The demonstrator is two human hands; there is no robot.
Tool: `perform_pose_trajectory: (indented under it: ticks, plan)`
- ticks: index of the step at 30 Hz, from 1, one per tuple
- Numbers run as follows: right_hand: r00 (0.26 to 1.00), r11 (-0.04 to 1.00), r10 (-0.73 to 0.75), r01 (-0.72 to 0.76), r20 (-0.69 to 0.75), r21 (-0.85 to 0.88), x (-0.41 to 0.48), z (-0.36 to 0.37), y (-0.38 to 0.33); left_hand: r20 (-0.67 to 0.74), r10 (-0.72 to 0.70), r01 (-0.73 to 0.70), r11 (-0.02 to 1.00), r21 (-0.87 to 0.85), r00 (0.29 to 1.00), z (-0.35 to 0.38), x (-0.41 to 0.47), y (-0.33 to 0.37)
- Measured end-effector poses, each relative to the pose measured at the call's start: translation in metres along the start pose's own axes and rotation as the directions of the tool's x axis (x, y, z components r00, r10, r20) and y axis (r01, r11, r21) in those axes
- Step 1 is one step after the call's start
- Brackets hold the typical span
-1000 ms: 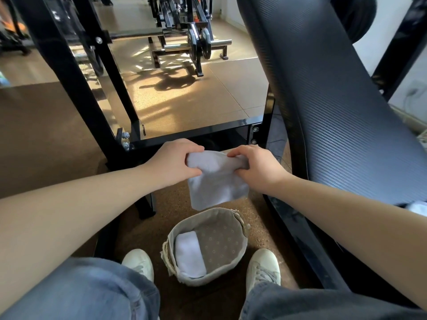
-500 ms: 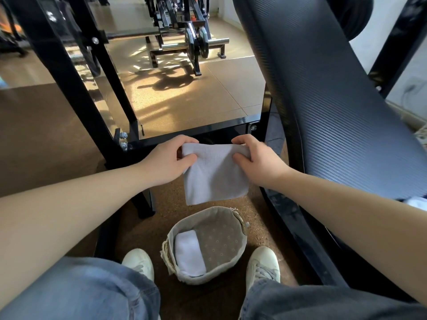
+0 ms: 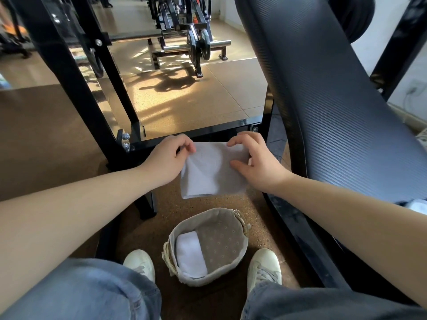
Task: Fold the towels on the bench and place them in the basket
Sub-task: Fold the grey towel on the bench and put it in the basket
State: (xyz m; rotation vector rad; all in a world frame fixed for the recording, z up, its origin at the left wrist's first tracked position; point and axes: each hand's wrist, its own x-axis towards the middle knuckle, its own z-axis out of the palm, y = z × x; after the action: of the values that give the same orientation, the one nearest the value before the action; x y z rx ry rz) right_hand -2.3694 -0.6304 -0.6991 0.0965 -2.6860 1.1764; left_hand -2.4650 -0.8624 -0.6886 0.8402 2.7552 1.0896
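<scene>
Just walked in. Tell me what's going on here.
A seated person is folding a small grey towel in the air, left hand and right hand each holding a side. Below, between their white shoes, a lined basket on the floor already holds one folded white towel. A black padded bench stands to the right.

I see a soft matt cloth towel (image 3: pixel 212 172), a cloth-lined basket (image 3: pixel 240 218), a ribbed bench (image 3: pixel 323 100), shiny black metal bars (image 3: pixel 69 72) and speckled floor (image 3: pixel 166 211).
</scene>
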Motion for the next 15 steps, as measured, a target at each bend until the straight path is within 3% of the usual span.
perform_pose_trajectory:
  ticks: [3,6,9,15]
  plan:
    - [0.996,0.998,-0.051,0.048,-0.072,-0.038,0.003,0.003,0.003,0.035,-0.044,0.047,0.996,-0.078,0.998,0.0,0.001,0.005]
    - [0.999,0.994,-0.04,0.038,-0.012,-0.101,0.001,0.002,0.005,0.085,-0.05,0.062,0.987,-0.15,0.995,0.002,0.002,0.002]
    - [0.997,0.973,-0.043,0.056,0.063,-0.222,-0.002,0.002,0.007,0.155,-0.032,0.034,0.999,-0.012,0.987,0.001,0.001,-0.003]
    - [0.996,0.934,-0.093,0.087,0.001,-0.347,-0.003,0.01,0.007,0.227,0.045,-0.087,0.98,0.177,0.973,0.006,-0.002,-0.006]
